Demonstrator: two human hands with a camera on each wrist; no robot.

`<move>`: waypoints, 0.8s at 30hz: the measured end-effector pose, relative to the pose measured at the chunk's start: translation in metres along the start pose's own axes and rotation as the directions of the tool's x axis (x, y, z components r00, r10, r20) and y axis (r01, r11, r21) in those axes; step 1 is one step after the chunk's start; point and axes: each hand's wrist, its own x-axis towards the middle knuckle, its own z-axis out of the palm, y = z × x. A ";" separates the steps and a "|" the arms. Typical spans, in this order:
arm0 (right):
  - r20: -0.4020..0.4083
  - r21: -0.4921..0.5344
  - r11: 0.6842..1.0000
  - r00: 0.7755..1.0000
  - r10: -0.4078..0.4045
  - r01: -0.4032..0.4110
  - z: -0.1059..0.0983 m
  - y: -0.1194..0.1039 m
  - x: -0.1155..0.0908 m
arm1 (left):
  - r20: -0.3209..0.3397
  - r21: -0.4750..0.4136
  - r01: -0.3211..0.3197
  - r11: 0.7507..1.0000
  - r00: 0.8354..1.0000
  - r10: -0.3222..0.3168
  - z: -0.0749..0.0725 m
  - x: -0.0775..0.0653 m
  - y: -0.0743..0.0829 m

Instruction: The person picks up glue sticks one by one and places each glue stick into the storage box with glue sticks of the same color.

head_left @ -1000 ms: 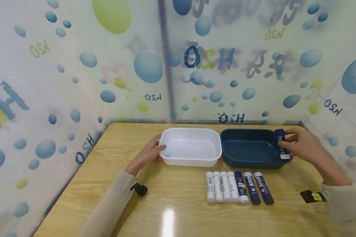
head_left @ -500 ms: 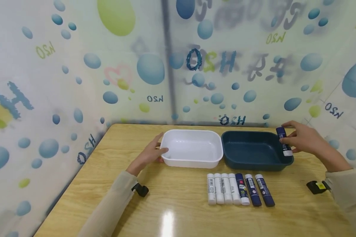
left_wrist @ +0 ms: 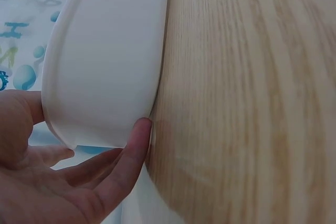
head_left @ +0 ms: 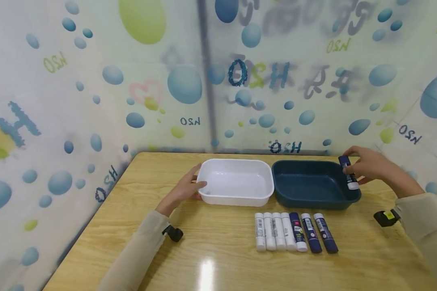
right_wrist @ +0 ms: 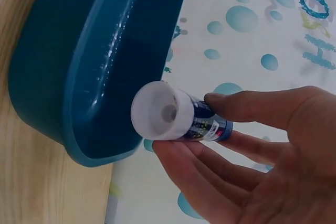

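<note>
My right hand [head_left: 373, 164] pinches a navy glue stick [head_left: 348, 173] between thumb and fingers, over the right end of a dark blue tray [head_left: 313, 202]. In the right wrist view the glue stick [right_wrist: 163, 113] points its hollow white end at the camera, beside the tray's rim. My left hand [head_left: 182, 190] holds the left end of a white tray [head_left: 236, 200], thumb over the rim and fingers along the outside. The left wrist view shows a fingertip at the lower edge of the white tray [left_wrist: 110, 51], by the tabletop.
In front of the trays lies a row of glue sticks: several white ones [head_left: 270, 231], then navy ones [head_left: 311, 233] at the right. Both trays stand side by side on the wooden table [head_left: 211, 230]. A patterned curtain [head_left: 149, 101] closes off the back.
My right hand has lifted the glue stick slightly and tilted it a little at the dark blue tray's right end. My left hand keeps its hold on the white tray. The head view shifts slightly.
</note>
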 end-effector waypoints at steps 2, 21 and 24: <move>0.009 -0.005 1.000 1.000 -0.006 0.006 -0.003 -0.003 0.003 | -0.003 -0.012 0.001 1.000 1.000 -0.001 0.000 0.000 -0.001; 0.069 -0.063 0.998 0.998 0.008 -0.003 -0.016 -0.017 0.030 | 0.009 -0.002 -0.003 1.000 1.000 0.003 0.000 0.001 -0.001; 0.105 -0.063 0.998 0.994 0.024 -0.017 -0.016 -0.016 0.035 | 0.012 0.005 -0.002 1.000 1.000 0.002 0.000 0.000 0.000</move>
